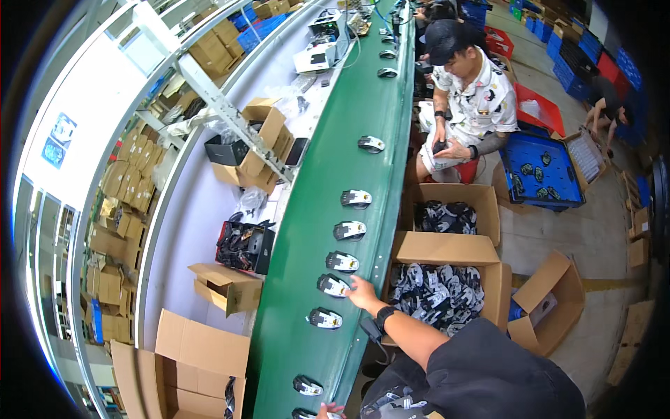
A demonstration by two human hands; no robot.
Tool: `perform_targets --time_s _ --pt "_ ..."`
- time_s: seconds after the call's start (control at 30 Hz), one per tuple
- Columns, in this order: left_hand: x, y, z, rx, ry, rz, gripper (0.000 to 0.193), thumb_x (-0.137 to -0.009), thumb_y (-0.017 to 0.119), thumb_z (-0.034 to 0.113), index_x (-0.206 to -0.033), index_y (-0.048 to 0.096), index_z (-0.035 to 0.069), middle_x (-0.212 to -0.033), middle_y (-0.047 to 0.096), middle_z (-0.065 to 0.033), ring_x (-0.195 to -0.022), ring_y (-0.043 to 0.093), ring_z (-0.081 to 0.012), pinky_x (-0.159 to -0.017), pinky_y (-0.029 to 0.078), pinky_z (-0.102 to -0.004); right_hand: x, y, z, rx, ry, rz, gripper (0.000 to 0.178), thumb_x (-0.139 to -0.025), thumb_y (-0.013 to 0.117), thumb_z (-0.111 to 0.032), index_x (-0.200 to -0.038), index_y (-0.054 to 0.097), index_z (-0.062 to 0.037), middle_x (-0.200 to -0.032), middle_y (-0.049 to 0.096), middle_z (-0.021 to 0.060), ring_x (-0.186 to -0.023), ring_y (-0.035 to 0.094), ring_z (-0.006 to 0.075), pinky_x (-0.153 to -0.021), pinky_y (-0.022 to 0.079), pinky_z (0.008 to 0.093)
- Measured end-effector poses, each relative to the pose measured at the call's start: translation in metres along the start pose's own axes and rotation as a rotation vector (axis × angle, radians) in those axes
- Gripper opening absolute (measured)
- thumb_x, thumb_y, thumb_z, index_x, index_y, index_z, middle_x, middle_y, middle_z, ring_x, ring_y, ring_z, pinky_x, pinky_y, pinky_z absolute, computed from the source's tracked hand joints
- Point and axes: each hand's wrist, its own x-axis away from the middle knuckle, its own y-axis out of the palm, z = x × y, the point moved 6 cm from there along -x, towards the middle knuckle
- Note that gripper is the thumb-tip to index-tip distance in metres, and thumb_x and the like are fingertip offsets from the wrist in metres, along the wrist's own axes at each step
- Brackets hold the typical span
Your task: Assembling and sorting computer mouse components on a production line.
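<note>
One white-and-black mouse [333,285] sits on the green conveyor belt [307,230], and the right hand [361,292] is right there, fingertips at its three-o'clock end! Fingers bent, but whether they truly grip, I cannot tell. Down past six o'clock, the left hand [331,410] peeks in, cut off by the lower edge with a second mouse [307,385] near its half-past-ten side; its grip, too, I cannot tell. Step in hand? Looks like placing, adjusting or picking up one piece in the row. Neighbours crowd close at one o'clock and near six, so the next move, I'd judge, calls for light fingers and no sideways nudge. Out at three o'clock, an open carton [447,248] brims with loose black-and-white parts [436,293].
</note>
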Motion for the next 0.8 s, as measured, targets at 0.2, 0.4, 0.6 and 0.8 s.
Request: perform_targets --time_s 0.2,0.4,0.6,0.8 --pt "-0.044 -0.007 0.003 0.056 0.191 -0.038 0.053 -0.102 0.040 0.051 -0.105 0.064 0.004 -0.086 0.066 -0.0061 -0.073 0.063 -0.0178 -0.066 0.051 -0.0307 0.131 0.054 0.021 -0.017 0.204 -1.106 0.042 -0.088 0.072 -0.027 -0.120 0.059 -0.0031 -0.100 0.068 0.0064 -0.089 0.063 0.0154 -0.076 0.052 0.0301" --pt "-0.022 0.042 0.115 0.536 0.291 -0.132 0.054 -0.105 0.032 0.048 -0.125 0.053 0.002 -0.112 0.061 -0.0087 -0.104 0.058 -0.0211 -0.094 0.048 -0.0382 0.241 0.046 -0.147 -0.240 -0.203 -1.275 0.070 -0.091 0.069 -0.015 -0.146 0.027 -0.0065 -0.130 0.048 0.0163 -0.103 0.060 0.0194 -0.077 0.055 0.0327" --pt "0.018 0.046 0.162 0.372 0.517 -0.251 0.034 -0.106 0.041 0.025 -0.127 0.054 0.001 -0.116 0.063 -0.0104 -0.103 0.060 -0.0189 -0.090 0.050 -0.0354 0.252 0.054 -0.181 -0.191 -0.011 -1.039 0.054 -0.090 0.062 -0.005 -0.140 0.041 -0.0003 -0.106 0.064 0.0113 -0.071 0.063 0.0120 -0.059 0.055 0.0281" --pt "0.062 -0.029 0.188 0.096 0.900 -0.028 0.018 -0.099 0.055 0.008 -0.111 0.065 -0.001 -0.101 0.067 -0.0081 -0.092 0.062 -0.0123 -0.078 0.051 -0.0266 0.305 0.058 -0.226 -0.668 -0.059 -1.207 0.067 -0.092 0.064 -0.004 -0.150 0.031 -0.0048 -0.138 0.046 0.0127 -0.124 0.050 0.0204 -0.094 0.050 0.0325"
